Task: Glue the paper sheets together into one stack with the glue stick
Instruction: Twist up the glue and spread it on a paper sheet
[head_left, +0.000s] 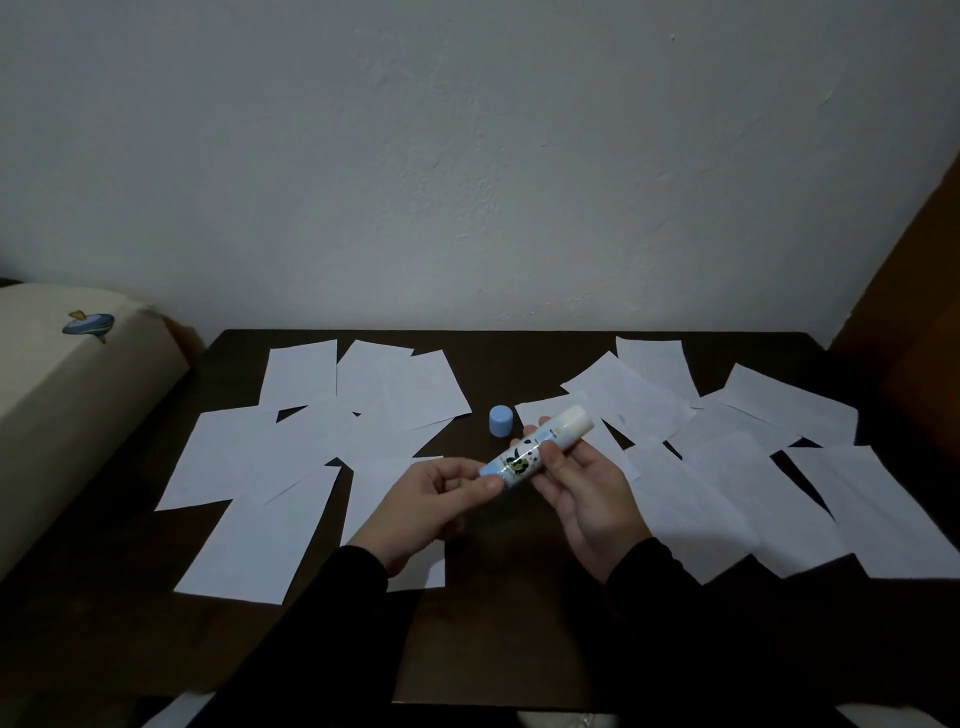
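Note:
An uncapped glue stick (535, 445) with a pale blue base and a printed label is held above the middle of the dark table (498, 649), its white tip pointing up and right. My left hand (434, 506) pinches its blue base. My right hand (582, 491) grips the barrel. The blue cap (501, 420) stands on the table just behind the stick. Several white paper sheets lie loose and overlapping, one group on the left (270, 488) and another on the right (727, 483).
A cream cushion (57, 415) with a small blue print sits against the table's left side. A grey wall rises right behind the table's far edge. A brown panel (914, 322) stands at the right.

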